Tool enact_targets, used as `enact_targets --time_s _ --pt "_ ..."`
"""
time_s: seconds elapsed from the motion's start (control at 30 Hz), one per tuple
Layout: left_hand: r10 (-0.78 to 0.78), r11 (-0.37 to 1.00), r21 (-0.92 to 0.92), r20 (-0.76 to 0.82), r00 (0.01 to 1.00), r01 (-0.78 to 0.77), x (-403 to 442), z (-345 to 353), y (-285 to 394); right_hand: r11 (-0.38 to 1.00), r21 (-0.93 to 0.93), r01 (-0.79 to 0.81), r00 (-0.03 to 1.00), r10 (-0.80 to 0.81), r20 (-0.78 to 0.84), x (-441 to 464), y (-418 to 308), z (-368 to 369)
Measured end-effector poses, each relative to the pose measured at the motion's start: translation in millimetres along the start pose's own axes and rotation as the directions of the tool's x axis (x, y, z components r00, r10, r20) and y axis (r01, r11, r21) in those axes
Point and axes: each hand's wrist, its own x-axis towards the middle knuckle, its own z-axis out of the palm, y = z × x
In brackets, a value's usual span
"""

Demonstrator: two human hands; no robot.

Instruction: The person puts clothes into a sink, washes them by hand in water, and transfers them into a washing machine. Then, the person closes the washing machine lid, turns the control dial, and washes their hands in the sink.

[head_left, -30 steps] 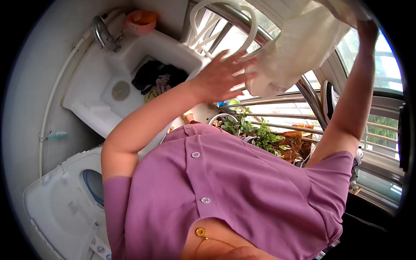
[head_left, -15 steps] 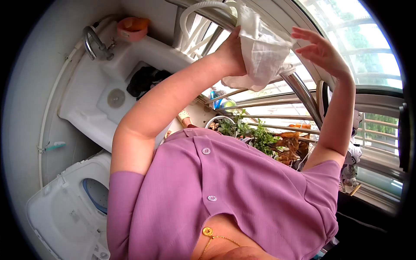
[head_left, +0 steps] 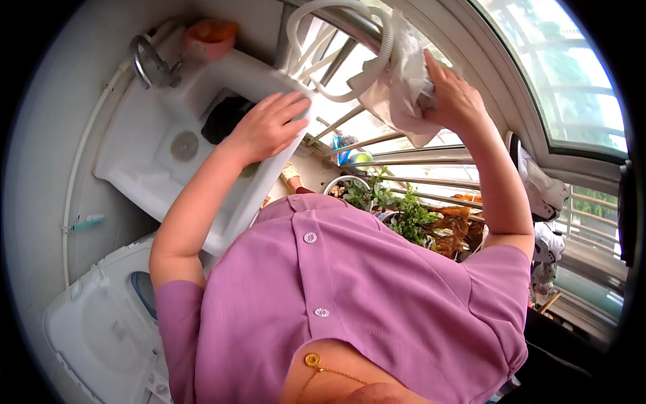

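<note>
White cloth (head_left: 404,108) hangs near the metal rail (head_left: 350,25), with the right hand (head_left: 461,97) against it.
The right hand's fingers are close together on the cloth; I cannot tell if they pinch it. The cloth is just left of those fingers, and the bendy hose (head_left: 388,47) loops beside it, farther left. The left hand (head_left: 269,128) has loose, slightly spread fingers and seems to hold nothing. The sink (head_left: 145,128) shows behind them, with a dark heap (head_left: 225,120) in it. The step looks like handling the cloth by the rail; the next move seems to call for a careful grip, clear of the hose.
</note>
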Motion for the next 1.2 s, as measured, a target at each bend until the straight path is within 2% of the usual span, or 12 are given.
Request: enact_targets --time_s 0.1,0.2,0.23,0.33,0.43,0.53,0.7,0.83,0.93,1.03,1.13,1.2 --pt "-0.298 0.952 -0.018 0.177 0.938 0.305 -71 10 -1 0.962 0.225 -0.155 0.977 0.116 0.179 -7 -14 -32" --pt "-0.709 0.666 0.053 0.355 0.610 0.744 -133 -1 11 0.989 0.026 0.144 0.980 -0.139 -0.143 -28 -20 -58" --pt "-0.732 0.641 0.073 0.358 0.580 0.764 -158 3 11 0.979 -0.066 0.191 0.951 -0.201 -0.233 -35 -31 -69" --pt "-0.910 0.255 0.322 0.400 0.113 0.912 -212 3 12 0.850 0.152 0.504 0.771 -0.364 -0.522 -42 -76 -75" --pt "-0.949 0.080 0.273 0.315 -0.010 0.959 -249 15 13 0.582 0.465 0.667 0.744 -0.490 -0.454 -23 -135 -36" --pt "-0.937 0.006 0.198 0.343 -0.063 0.980 -273 41 11 0.526 0.684 0.505 0.776 -0.624 -0.094 26 -208 36" --pt "-0.888 -0.031 0.149 0.449 -0.096 0.988 -289 69 6 0.685 0.498 0.532 0.569 -0.725 0.389 127 -295 219" --pt "-0.860 -0.076 0.104 0.497 -0.118 0.992 -296 93 6 0.623 0.386 0.680 0.435 -0.767 0.472 153 -288 287" --pt "-0.828 -0.168 0.008 0.541 -0.145 0.986 -302 130 -5 0.569 0.559 0.603 0.470 -0.820 0.327 171 -280 294" --pt "-0.904 -0.156 -0.108 0.417 -0.098 0.982 -291 179 -24 0.662 0.461 0.591 0.438 -0.743 0.506 190 -305 310" --pt "-0.956 -0.123 -0.081 0.277 -0.096 0.989 -276 244 -36 0.517 0.683 0.516 0.451 -0.842 0.296 186 -351 364" --pt "-0.904 -0.242 -0.197 0.401 -0.147 0.950 -263 246 -34 0.468 0.729 0.499 0.427 -0.865 0.263 161 -352 383"
